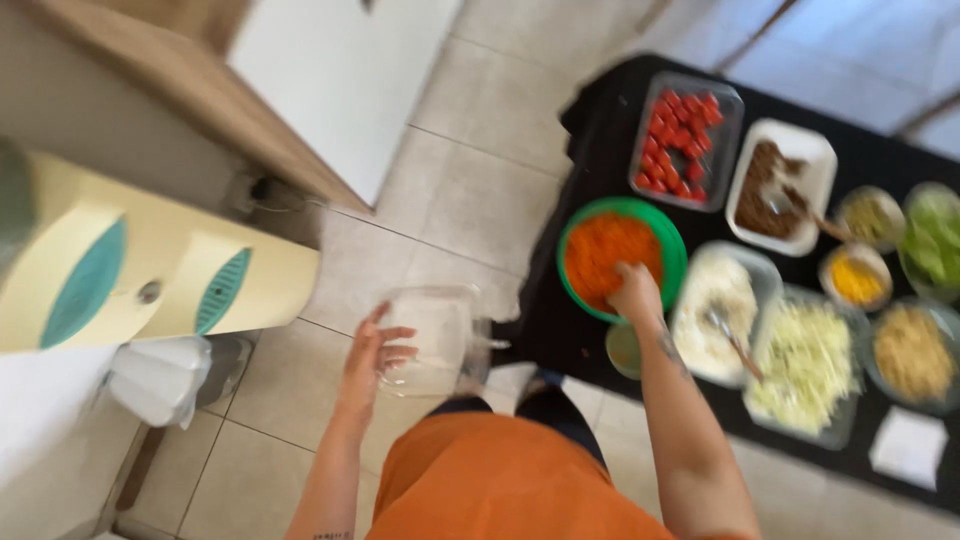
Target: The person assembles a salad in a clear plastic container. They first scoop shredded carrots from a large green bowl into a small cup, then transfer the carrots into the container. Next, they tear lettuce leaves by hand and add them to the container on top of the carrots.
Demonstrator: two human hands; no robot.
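Shredded carrot (610, 255) fills the green bowl (668, 232) at the table's (590, 120) left edge — the right hand (636, 292) digs in, grip hidden. Left hand (372, 358) grasps a clear tub (432, 340) over the floor. Tomatoes (680, 145), cabbage (805, 362) crowd alongside.

Clear plastic clamshell container (432, 335), open, held over tiled floor

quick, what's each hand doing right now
Left hand: holding a clear container.
Right hand: in the green bowl of grated carrot; grip cannot be told.
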